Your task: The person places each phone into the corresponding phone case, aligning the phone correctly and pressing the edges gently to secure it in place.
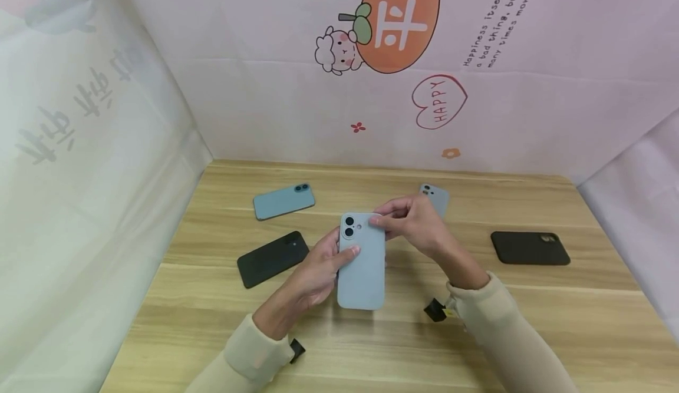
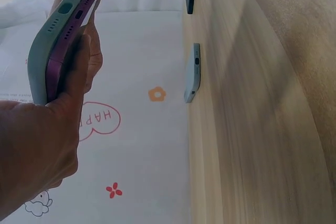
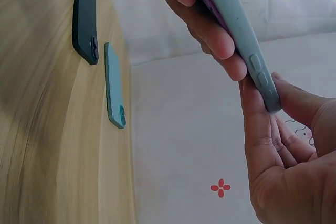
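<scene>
A pale blue phone case (image 1: 362, 281) is held upright above the middle of the table, its back with two camera rings facing the head camera. My left hand (image 1: 318, 269) grips its left side, thumb across the back, fingers behind. At the upper right corner my right hand (image 1: 416, 222) pinches the case, thumb on the back. Inside the case is a purple phone (image 2: 65, 51); at the bottom end its edge stands out from the case in the left wrist view. The right wrist view shows side buttons on the case (image 3: 239, 19) and the purple edge beside it.
A blue phone (image 1: 283, 202) lies at the back left, with a black phone (image 1: 273, 259) nearer, beside my left hand. Behind my right hand lies a grey-blue phone or case (image 1: 439, 200). A black phone case (image 1: 527, 248) is at the right. White printed cloth (image 1: 276, 104) surrounds the wooden table.
</scene>
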`<state>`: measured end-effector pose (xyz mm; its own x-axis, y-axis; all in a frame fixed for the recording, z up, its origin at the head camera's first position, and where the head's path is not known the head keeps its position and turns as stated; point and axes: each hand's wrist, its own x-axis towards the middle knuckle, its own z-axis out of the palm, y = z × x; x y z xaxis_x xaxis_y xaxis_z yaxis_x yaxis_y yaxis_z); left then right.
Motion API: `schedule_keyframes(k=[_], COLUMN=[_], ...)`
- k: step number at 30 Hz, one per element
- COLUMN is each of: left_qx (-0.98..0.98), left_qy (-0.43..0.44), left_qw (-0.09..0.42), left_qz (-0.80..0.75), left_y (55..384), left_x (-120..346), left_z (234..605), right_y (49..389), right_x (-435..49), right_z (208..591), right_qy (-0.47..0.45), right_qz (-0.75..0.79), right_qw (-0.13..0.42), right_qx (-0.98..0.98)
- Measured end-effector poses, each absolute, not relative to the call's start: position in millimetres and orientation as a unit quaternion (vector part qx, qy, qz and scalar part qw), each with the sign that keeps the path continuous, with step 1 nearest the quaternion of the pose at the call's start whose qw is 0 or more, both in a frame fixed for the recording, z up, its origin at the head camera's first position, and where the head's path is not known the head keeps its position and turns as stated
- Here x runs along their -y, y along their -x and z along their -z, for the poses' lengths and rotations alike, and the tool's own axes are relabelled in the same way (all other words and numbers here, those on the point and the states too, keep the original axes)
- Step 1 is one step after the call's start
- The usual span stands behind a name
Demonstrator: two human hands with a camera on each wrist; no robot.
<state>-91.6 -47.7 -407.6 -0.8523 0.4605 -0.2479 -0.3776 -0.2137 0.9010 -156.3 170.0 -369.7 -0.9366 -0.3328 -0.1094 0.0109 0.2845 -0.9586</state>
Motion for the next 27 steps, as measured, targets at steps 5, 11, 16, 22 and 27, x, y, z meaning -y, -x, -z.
schedule_keyframes(k=[5,11,16,22,27], left_qx=[-0.568,-0.578,-0.598,-0.632,-0.665], left_qy=[-0.045,-0.047,-0.066,-0.077,-0.071], left_qw=[0.273,0.280,0.287,0.273,0.240], left_qz=[-0.775,-0.765,-0.745,-0.722,-0.703], left_y=[91.9,92.6,94.8,98.4,99.0], left_x=[48.9,51.4,54.5,59.9,64.6], left_z=[407.3,404.9,400.7,397.1,396.4], right_y=[154.9,153.7,151.3,148.9,147.5], right_x=[-169.8,-169.9,-171.2,-174.0,-176.1], right_z=[368.4,366.7,363.2,358.5,356.8], right_qy=[0.104,0.104,0.104,0.109,0.111], right_qz=[0.594,0.592,0.591,0.583,0.582], right_qw=[0.141,0.133,0.128,0.119,0.119], right_qx=[-0.785,-0.788,-0.790,-0.797,-0.797])
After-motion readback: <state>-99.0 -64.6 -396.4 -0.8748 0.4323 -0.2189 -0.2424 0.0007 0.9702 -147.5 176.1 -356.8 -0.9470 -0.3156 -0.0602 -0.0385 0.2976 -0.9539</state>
